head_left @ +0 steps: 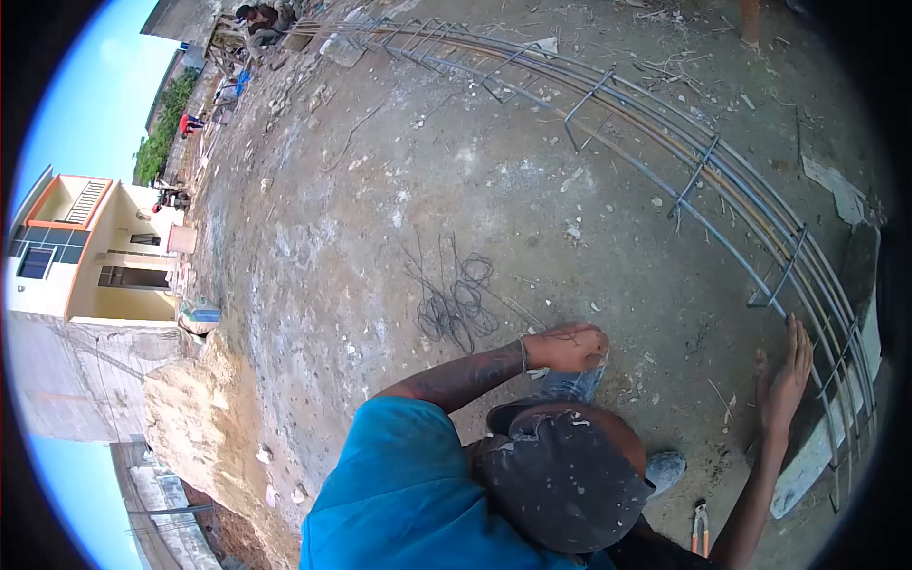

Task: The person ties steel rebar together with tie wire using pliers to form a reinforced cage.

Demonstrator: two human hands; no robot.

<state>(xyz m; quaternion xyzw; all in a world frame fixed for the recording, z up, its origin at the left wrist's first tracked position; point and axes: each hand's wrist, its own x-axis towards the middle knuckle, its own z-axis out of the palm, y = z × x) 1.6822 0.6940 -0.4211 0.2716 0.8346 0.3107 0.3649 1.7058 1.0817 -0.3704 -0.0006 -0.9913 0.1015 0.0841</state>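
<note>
My left hand (575, 348), below a tattooed forearm and a teal sleeve, is curled closed around thin dark wire. Left of it, a loose tangle of this wire (456, 299) lies on the ground. My right hand (785, 380) has its fingers stretched out and rests against the near bar of a long rebar cage (703, 176), beside a square stirrup. A paint-spotted dark cap (570, 480) hides part of the body between the arms. Pliers with orange handles (701, 527) lie near the right forearm.
The cage curves from the top left to the right edge. A pale board (807, 475) lies under its near end. Another person (264, 21) sits by its far end. A sand pile (204, 408) and a house (100, 252) are at the left.
</note>
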